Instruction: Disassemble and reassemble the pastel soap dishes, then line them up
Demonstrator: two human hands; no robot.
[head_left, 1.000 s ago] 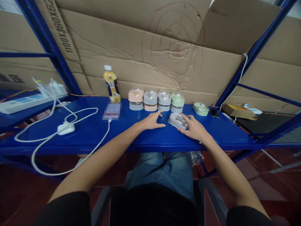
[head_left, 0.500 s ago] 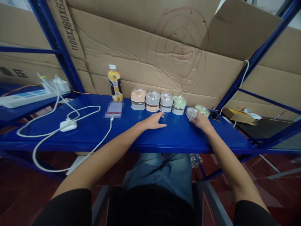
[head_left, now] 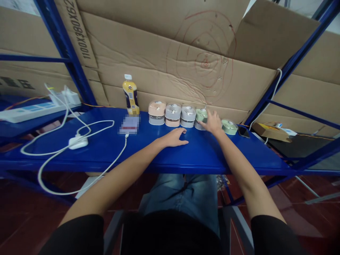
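My right hand is at the rightmost stack, fingers apart, its thumb in front of the green oval case on top. Under that green case sits a grey one. Whether the fingers touch the stack I cannot tell. My left hand rests on the blue table, fingers spread, holding nothing, in front of the stacks. Three more two-high stacks stand to the left: peach over grey, grey over peach and grey over grey. A single green case lies right of my right hand.
At the back left stands a yellow drink bottle. A blurred-out flat item has a white cable leading to a white adapter. A dark phone lies at the right, near an open cardboard box. Cardboard backs the table.
My right hand slid a grey case rightward beside the lone green one, then let go and moved left to the rightmost stack. That grey case is now mostly hidden. My left hand stayed put.
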